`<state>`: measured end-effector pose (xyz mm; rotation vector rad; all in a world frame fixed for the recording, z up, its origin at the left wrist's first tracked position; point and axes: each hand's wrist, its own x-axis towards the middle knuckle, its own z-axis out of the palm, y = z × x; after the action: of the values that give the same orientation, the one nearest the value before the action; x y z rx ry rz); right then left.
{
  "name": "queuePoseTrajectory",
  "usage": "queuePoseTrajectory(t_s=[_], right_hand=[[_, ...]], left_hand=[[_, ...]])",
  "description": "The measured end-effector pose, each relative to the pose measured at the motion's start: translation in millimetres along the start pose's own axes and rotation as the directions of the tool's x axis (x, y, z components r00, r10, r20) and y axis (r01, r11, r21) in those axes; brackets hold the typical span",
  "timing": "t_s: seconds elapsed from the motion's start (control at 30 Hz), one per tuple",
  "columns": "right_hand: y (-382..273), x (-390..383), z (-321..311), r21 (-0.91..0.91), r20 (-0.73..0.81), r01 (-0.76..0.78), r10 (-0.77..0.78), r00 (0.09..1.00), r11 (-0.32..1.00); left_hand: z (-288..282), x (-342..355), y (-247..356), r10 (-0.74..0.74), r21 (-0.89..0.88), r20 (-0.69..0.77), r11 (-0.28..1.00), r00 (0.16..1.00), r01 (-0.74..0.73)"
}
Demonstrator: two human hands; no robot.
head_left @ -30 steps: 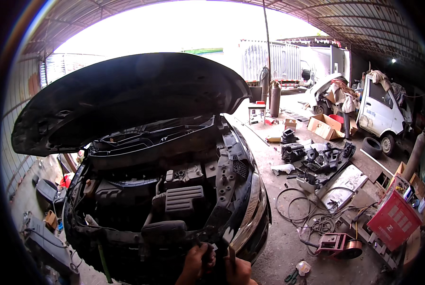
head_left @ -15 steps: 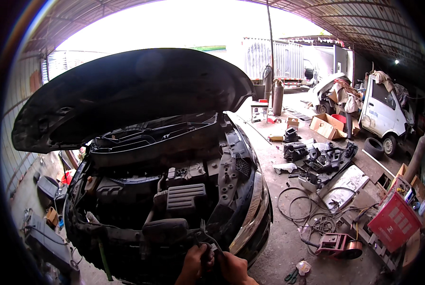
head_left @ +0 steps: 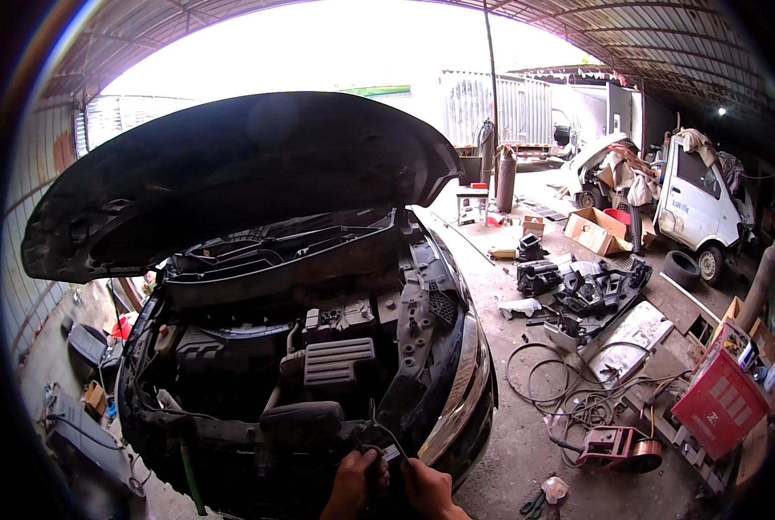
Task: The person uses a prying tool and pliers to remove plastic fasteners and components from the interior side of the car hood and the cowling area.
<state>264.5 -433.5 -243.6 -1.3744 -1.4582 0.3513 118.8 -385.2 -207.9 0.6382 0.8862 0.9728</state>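
Thin strip (head_left: pixel 391 435) turned since before, greyish, curved, right grip (head_left: pixel 428 487) pinching it, left grip (head_left: pixel 353 480) hard to tell

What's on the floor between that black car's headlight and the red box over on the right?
In the head view, mostly loose coils of dark cable lie between the headlight and the red box.

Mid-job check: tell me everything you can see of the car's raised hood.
The hood is a broad, dark panel, tilted up over the front of the car, its underside facing the camera. Its upper edge makes a long arc; small openings or recesses show toward the left end. It looks like metal, though shadow hides detail. I can't discern a prop. Neither left hand nor right hand touches it.
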Motion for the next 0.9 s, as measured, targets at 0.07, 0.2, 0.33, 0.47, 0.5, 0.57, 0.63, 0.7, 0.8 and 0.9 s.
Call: queuePoseTrajectory(t_s=[0.07, 0.2, 0.33, 0.47, 0.5, 0.57, 0.63, 0.7, 0.8, 0.9], right_hand=[[-6, -1, -1, 0.111, -0.058, 0.08, -0.074, 0.996, 0.991], [0, 0, 8, 0.284, -0.024, 0.073, -0.069, 0.997, 0.956], [27, -2, 24, -0.065, 0.294, -0.347, 0.351, 0.889, 0.936], [42, -7, 30, 0.064, 0.192, -0.379, 0.361, 0.912, 0.923], [44, -7, 30, 0.167, 0.137, -0.351, 0.331, 0.934, 0.921], [47, -5, 30, 0.359, 0.085, -0.348, 0.342, 0.936, 0.866], [49, -5, 34, 0.524, 0.138, -0.41, 0.401, 0.906, 0.746], [51, -8, 42, 0.751, 0.2, -0.402, 0.4, 0.894, 0.523], [54, -23, 58, 0.557, 0.561, -0.507, 0.151, 0.814, 0.658], [53, -37, 73, 0.359, 0.653, -0.446, 0.121, 0.747, 0.82]], left_hand=[[1, 0, -1, -0.028, -0.062, 0.018, 0.998, 0.999, 0.029], [2, 0, -2, 0.025, 0.008, 0.052, 1.0, 0.998, -0.026], [3, -3, 0, 0.028, -0.025, 0.071, 0.999, 0.997, -0.026], [2, -7, 5, 0.025, -0.012, 0.089, 1.0, 0.996, -0.024], [3, -7, 5, 0.02, -0.031, 0.079, 0.999, 0.997, -0.017], [3, -7, 5, -0.006, -0.077, 0.066, 0.997, 0.998, 0.011], [5, -7, 4, 0.023, -0.027, 0.075, 0.999, 0.997, -0.021], [6, -6, 2, 0.033, -0.009, 0.1, 0.999, 0.994, -0.033], [7, -4, 0, 0.036, -0.036, 0.122, 0.999, 0.992, -0.032], [6, -3, 2, 0.035, -0.06, 0.088, 0.998, 0.996, -0.03]])
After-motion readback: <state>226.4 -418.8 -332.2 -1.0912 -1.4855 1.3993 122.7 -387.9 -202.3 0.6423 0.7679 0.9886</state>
